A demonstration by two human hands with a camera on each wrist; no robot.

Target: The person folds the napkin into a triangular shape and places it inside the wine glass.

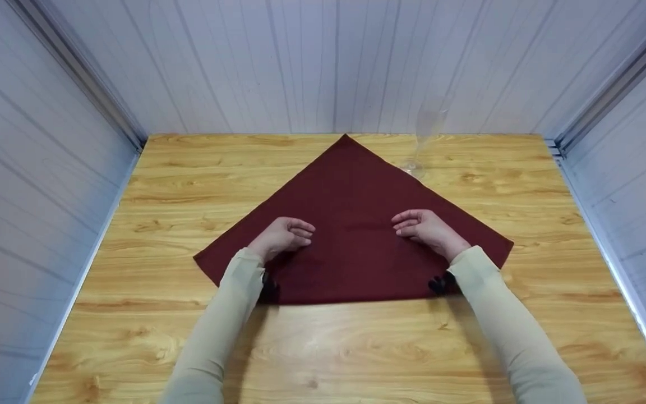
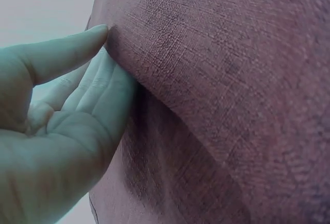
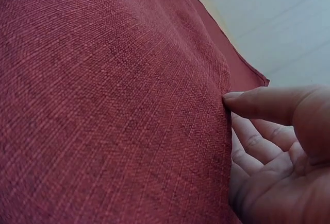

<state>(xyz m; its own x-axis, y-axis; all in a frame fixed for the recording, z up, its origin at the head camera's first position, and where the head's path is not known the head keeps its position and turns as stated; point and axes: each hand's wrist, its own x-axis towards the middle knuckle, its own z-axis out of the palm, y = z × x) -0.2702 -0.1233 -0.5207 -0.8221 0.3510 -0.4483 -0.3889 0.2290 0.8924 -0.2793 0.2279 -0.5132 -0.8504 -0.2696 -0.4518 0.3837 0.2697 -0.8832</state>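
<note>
A dark red cloth napkin [image 1: 351, 191] lies on the wooden table with one corner pointing to the back wall and a straight edge towards me. My left hand [image 1: 284, 235] is over its left half, my right hand [image 1: 427, 229] over its right half. In the left wrist view the thumb [image 2: 67, 54] and fingers pinch a raised fold of the napkin [image 2: 221, 80]. The right wrist view has the other thumb [image 3: 268, 103] against the napkin's fold [image 3: 129, 95], with fingers behind it, partly hidden. A faint crease runs between the hands.
A clear stemmed glass [image 1: 430, 120] stands at the back right, its foot close to the napkin's edge. White panelled walls [image 1: 312, 62] enclose the wooden table [image 1: 312, 348] at the back and both sides.
</note>
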